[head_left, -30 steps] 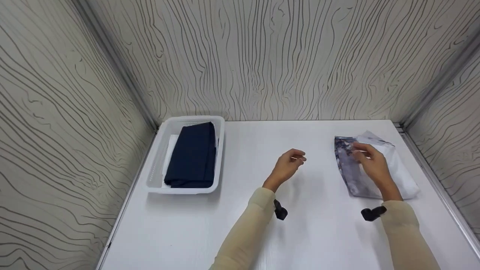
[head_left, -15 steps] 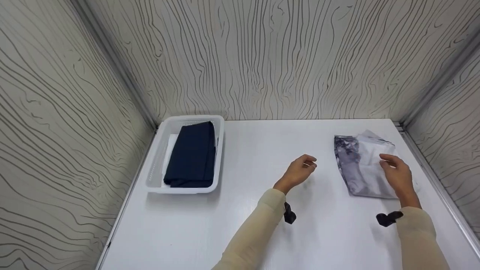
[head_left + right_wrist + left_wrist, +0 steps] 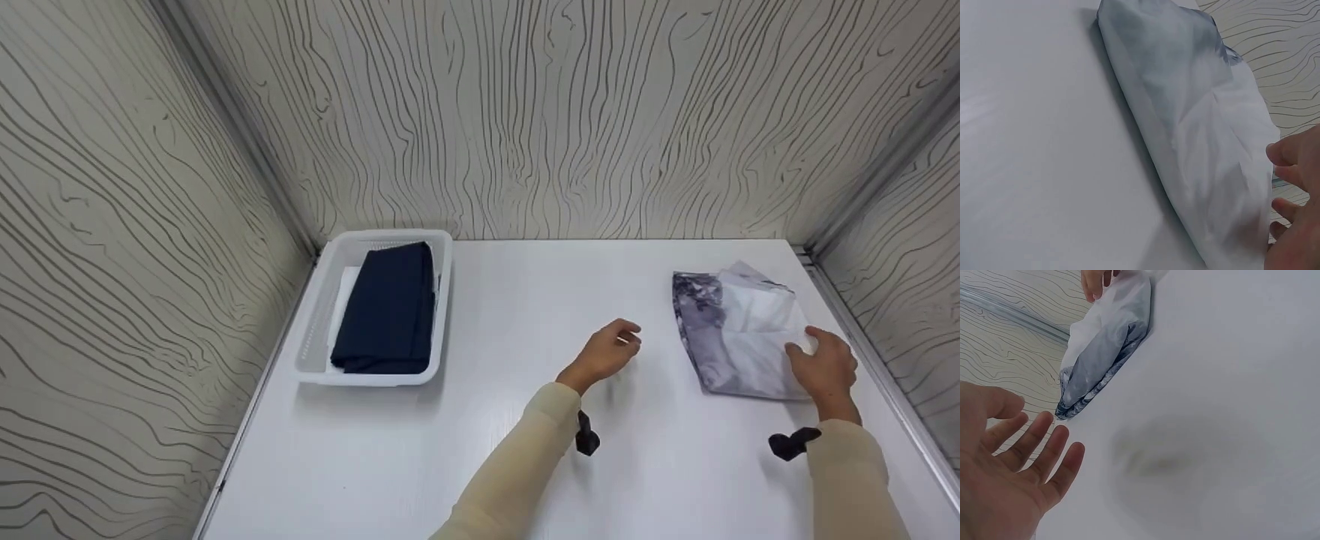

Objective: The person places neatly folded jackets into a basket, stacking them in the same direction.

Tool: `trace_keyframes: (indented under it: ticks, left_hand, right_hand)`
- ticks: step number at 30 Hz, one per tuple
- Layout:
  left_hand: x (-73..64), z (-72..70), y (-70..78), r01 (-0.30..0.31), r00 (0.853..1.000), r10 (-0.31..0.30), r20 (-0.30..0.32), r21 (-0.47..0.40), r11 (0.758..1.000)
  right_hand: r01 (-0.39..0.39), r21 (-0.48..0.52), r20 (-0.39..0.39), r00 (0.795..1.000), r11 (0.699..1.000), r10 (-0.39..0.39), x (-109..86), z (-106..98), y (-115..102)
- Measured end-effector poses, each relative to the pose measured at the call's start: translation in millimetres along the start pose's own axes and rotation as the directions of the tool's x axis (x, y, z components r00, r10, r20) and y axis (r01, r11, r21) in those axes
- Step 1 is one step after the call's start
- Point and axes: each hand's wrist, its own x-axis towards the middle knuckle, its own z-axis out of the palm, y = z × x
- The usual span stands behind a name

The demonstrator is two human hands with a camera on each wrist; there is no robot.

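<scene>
A folded cloth, white with a grey-purple patterned strip along its left side, lies flat at the right of the table. My right hand is at the cloth's right edge, thumb and fingers apart. In the right wrist view the fingertips come right up to that edge, with nothing gripped. To the left of the cloth, my left hand hovers over bare table. Its fingers are relaxed and hold nothing, as the left wrist view shows the palm and spread fingers.
At the back left stands a white plastic basket with a folded dark navy cloth on top of something white. Panels with a wood-grain pattern enclose the white table at the back and sides.
My right hand has moved right across the folded cloth, from its patterned side to its right edge. The left hand has shifted right and slightly nearer to me.
</scene>
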Motion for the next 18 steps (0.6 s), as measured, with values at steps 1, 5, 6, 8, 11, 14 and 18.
trace_keyframes:
  ticks: [1, 5, 6, 8, 11, 14, 18]
  left_hand:
    - [0.1, 0.7, 0.2, 0.004, 1.0, -0.004, 0.0, 0.005, 1.0]
    - [0.8, 1.8, -1.3, 0.007, 1.0, -0.007, -0.002, 0.03, 1.0]
    - [0.9, 1.9, -1.9, 0.007, 1.0, -0.007, -0.005, 0.037, 0.999]
    - [1.0, 1.4, -3.3, 0.012, 1.0, -0.011, -0.01, 0.046, 0.999]
    - [1.5, 0.2, -5.3, 0.02, 1.0, -0.019, -0.019, 0.052, 0.998]
    - [1.3, -1.6, -6.8, 0.028, 0.999, -0.027, -0.027, 0.053, 0.998]
    - [1.4, -3.8, -9.0, 0.029, 0.999, -0.027, -0.032, 0.061, 0.998]
  right_hand:
    - [-0.027, -0.007, 0.031, 0.999, 1.0, 0.027, 0.5, -1.3, 1.5]
    - [-0.099, -0.055, 0.106, 0.989, 0.994, 0.104, -0.1, -2.8, 4.3]
    - [-0.106, -0.071, 0.123, 0.986, 0.992, 0.114, -0.3, -2.2, 5.3]
    - [-0.107, -0.108, 0.145, 0.982, 0.988, 0.122, -1.6, -1.2, 6.4]
    - [-0.087, -0.154, 0.161, 0.981, 0.984, 0.112, -3.2, 0.0, 8.8]
    - [-0.061, -0.19, 0.156, 0.984, 0.98, 0.091, -4.4, 1.1, 10.6]
    - [-0.034, -0.209, 0.183, 0.98, 0.977, 0.073, -3.2, 2.6, 10.6]
